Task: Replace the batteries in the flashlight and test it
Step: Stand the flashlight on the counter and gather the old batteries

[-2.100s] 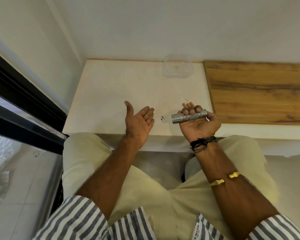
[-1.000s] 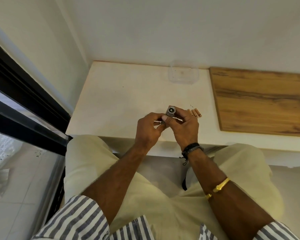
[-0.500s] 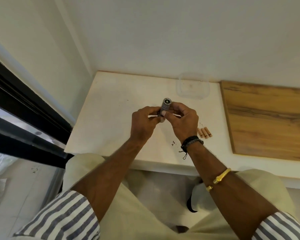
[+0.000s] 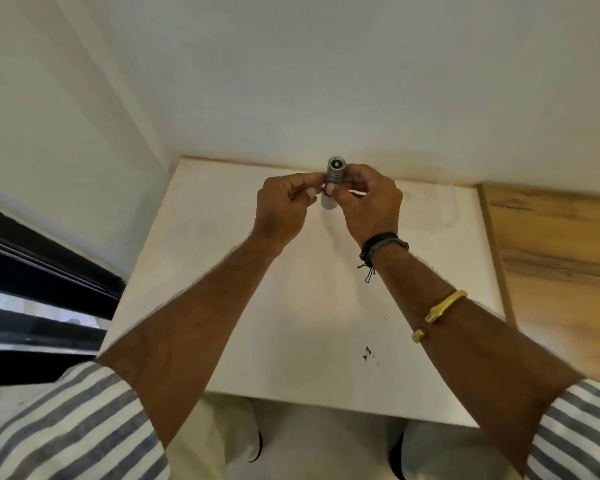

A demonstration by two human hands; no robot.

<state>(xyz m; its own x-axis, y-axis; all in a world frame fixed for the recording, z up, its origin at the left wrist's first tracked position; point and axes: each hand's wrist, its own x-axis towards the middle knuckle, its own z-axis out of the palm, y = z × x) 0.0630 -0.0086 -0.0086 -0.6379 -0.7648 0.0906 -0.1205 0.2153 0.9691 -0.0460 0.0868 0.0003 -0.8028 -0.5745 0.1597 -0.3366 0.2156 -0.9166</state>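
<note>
Above a pale stone counter [image 4: 291, 306] set against a white wall, a small silver metal flashlight [image 4: 334, 174] stands nearly upright, round end facing the camera. Left hand [image 4: 283, 206] and right hand [image 4: 369, 206] pinch it, fingers pressed on its barrel. Half a second ago it sat lower and nearer.

Both hands are up over the white desk [image 4: 291, 306] holding a small silver metal flashlight [image 4: 334, 174] roughly upright, round end facing the camera. Left hand [image 4: 284, 206] pinches its lower part, right hand [image 4: 368, 202] grips the ribbed body. Looks like a pale section below, hard to tell.
</note>
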